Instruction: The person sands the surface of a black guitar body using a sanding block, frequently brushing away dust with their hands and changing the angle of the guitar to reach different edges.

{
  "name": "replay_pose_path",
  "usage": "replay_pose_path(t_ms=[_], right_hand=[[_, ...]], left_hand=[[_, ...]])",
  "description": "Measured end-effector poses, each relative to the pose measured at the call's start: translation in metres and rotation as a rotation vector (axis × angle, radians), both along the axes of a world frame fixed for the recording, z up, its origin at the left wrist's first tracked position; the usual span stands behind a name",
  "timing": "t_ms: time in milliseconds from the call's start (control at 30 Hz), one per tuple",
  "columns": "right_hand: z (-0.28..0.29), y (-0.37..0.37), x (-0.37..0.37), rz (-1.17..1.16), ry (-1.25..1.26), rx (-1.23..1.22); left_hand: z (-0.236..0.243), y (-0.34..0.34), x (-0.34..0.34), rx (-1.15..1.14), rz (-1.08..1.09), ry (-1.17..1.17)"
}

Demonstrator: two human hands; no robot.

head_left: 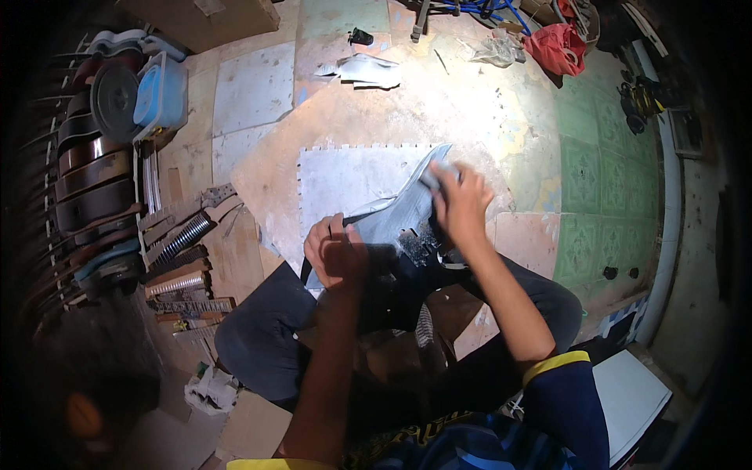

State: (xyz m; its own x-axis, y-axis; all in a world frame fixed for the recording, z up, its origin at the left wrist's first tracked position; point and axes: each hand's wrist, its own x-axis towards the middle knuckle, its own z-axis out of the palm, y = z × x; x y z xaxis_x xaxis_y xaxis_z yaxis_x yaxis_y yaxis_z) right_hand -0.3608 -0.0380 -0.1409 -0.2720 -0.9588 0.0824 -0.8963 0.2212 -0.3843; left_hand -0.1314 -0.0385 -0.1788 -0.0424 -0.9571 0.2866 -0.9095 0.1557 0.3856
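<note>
A pale grey-blue piece with a long, sharp point (409, 205) is tilted up over my lap. My left hand (335, 249) grips its near left side, fingers curled over the edge. At its upper right edge, my right hand (464, 200) is closed around a small light grey pad (446, 172), which appears to touch the piece near its tip. I cannot make out what the pad is made of. Pale dust (421, 244) speckles the dark cloth below the piece. Behind it lies a whitish mat (337, 174) with notched edges.
Curved brown and black pieces (94, 176) stand in a row at left, beside a clear bin with a blue container (149, 94). Springs (182, 235) and strips lie nearer. A pale scrap (364, 70), a black cup (360, 37) and a red bag (556, 51) lie far off.
</note>
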Motion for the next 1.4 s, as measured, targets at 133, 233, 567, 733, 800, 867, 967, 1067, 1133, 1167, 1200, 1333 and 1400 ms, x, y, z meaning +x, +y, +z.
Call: replay_pose_path(t_ms=[133, 233, 567, 733, 800, 867, 967, 1067, 1133, 1167, 1200, 1333, 1400], right_hand=[[-0.008, 0.044, 0.027, 0.050, 0.021, 0.010], [-0.001, 0.064, 0.029, 0.181, -0.053, 0.039], [0.001, 0.052, 0.027, 0.113, -0.074, 0.044], [0.002, 0.019, 0.021, 0.046, -0.047, -0.010], [0.008, 0.055, 0.034, 0.082, -0.065, 0.037], [0.005, 0.049, 0.026, 0.127, -0.059, 0.045], [0.011, 0.002, 0.014, 0.100, -0.017, -0.007], [0.004, 0.015, 0.020, 0.113, -0.024, 0.000], [0.004, 0.060, 0.027, 0.164, -0.059, 0.044], [0.001, 0.057, 0.024, 0.166, -0.059, 0.047], [0.003, 0.048, 0.019, 0.178, -0.055, 0.042], [0.009, -0.001, 0.017, 0.104, -0.026, -0.031], [0.002, 0.026, 0.023, 0.125, -0.029, -0.009]], left_hand=[[0.003, 0.000, 0.004, 0.018, -0.004, 0.011], [0.008, 0.000, 0.001, 0.043, -0.019, -0.011], [0.009, -0.006, 0.001, 0.051, -0.025, -0.055], [0.005, -0.006, -0.003, 0.043, -0.019, -0.062], [0.007, -0.005, 0.001, 0.099, -0.027, -0.098], [0.009, -0.007, 0.001, 0.090, -0.010, -0.107], [0.011, -0.009, -0.005, 0.066, -0.011, -0.079], [0.010, -0.004, 0.000, 0.079, -0.009, -0.069], [0.011, -0.008, -0.001, 0.085, -0.014, -0.070], [0.011, -0.009, -0.002, 0.085, -0.018, -0.075], [0.012, -0.007, -0.004, 0.089, -0.029, -0.078], [0.009, -0.004, -0.002, 0.071, -0.011, -0.075], [0.008, -0.007, 0.000, 0.051, -0.036, -0.063]])
